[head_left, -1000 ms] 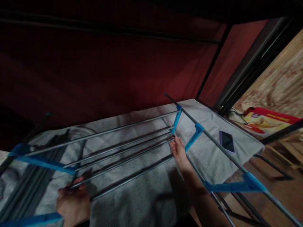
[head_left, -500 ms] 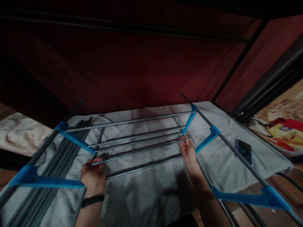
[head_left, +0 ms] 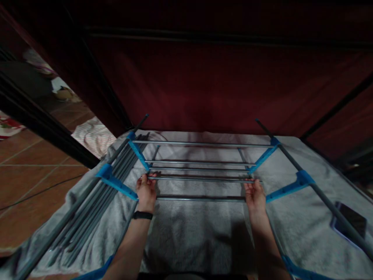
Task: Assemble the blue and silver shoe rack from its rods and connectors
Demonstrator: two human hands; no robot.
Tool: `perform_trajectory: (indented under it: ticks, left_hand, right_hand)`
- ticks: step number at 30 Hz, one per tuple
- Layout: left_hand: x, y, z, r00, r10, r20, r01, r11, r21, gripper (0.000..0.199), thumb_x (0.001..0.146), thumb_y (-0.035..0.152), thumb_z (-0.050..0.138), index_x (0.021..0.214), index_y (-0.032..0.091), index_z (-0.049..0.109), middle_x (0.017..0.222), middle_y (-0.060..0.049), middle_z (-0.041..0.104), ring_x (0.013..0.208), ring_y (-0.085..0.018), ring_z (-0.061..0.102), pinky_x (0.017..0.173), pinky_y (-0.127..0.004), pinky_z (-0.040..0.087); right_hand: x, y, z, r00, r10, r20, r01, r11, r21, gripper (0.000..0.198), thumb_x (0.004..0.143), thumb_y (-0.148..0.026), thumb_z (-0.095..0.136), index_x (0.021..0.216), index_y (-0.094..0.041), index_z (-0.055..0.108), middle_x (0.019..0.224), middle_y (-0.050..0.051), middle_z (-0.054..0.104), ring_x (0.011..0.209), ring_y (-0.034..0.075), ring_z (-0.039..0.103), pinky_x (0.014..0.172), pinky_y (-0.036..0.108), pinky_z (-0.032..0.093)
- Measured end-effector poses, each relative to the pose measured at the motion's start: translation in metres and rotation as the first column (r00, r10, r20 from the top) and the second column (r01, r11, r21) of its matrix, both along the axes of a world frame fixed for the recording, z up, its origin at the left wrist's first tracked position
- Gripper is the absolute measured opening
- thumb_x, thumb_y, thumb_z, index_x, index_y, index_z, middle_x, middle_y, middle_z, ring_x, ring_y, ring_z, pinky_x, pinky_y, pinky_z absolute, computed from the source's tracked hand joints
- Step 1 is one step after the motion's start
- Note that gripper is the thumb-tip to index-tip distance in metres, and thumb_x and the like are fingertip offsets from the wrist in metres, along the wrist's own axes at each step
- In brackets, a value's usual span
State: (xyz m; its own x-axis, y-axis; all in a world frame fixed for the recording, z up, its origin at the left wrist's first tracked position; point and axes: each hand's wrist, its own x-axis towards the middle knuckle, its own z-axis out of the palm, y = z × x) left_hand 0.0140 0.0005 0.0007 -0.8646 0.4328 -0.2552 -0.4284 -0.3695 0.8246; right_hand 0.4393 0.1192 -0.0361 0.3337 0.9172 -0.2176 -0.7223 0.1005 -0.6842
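Note:
A loose grey metal tube (head_left: 201, 179) lies crosswise between my hands. My left hand (head_left: 146, 193) has its fingers closed around the left end, beside a blue plastic bracket (head_left: 118, 186). At the other end my right hand (head_left: 255, 196) grips the same tube with its fingertips, beside another blue bracket (head_left: 290, 189). Both hands are inside a partly assembled rack frame with long side poles (head_left: 328, 202). Several crossbars span the frame behind the held tube, and one crossbar (head_left: 201, 199) runs nearer to me, partly hidden by my hands.
A bundle of loose grey tubes (head_left: 99, 202) lies along the left side on a grey blanket (head_left: 192, 237). A phone (head_left: 351, 221) rests at the right, under the side pole. A dark red panel (head_left: 201, 85) stands behind. Tiled floor (head_left: 35, 179) shows at left.
My view has swung left, bringing the tiled floor into sight. The tube, tilted in the picture before, now appears level. Both hands still hold it.

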Motion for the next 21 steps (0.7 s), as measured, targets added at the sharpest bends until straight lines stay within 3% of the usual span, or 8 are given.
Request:
perform_trajectory:
  ticks: [6,12,21]
  left_hand:
    - [0.0,0.003,-0.002,0.999,0.047,0.024,-0.048,0.998,0.031,0.03,0.079,0.022,0.074,0.076,0.02,0.044,0.066,0.006,0.06,0.061,-0.009,0.062,0.061,-0.021,0.048]
    - [0.005,0.003,-0.003,1.0,0.022,-0.014,-0.022,0.998,0.056,0.031,0.076,0.029,0.08,0.081,0.018,0.051,0.069,0.003,0.063,0.06,-0.009,0.062,0.056,-0.02,0.043]
    - [0.006,-0.002,-0.002,0.999,-0.041,-0.033,0.044,0.994,0.097,0.026,0.082,0.037,0.069,0.094,0.017,0.058,0.071,0.0,0.066,0.067,-0.014,0.065,0.061,-0.025,0.046]
  right_hand:
    - [0.007,0.008,-0.012,0.999,-0.009,0.048,0.01,0.999,-0.031,0.023,0.079,-0.033,0.082,0.08,-0.021,0.062,0.076,-0.006,0.069,0.072,0.009,0.067,0.081,0.027,0.06]
    - [0.009,0.009,-0.016,0.999,-0.004,0.039,0.004,1.0,-0.008,0.021,0.076,-0.026,0.082,0.077,-0.02,0.061,0.082,-0.003,0.067,0.079,0.011,0.068,0.095,0.032,0.057]
    - [0.012,0.011,-0.019,0.998,0.025,0.065,-0.022,0.999,-0.044,0.007,0.079,-0.019,0.073,0.081,-0.022,0.067,0.089,-0.001,0.069,0.082,0.013,0.068,0.099,0.037,0.057]
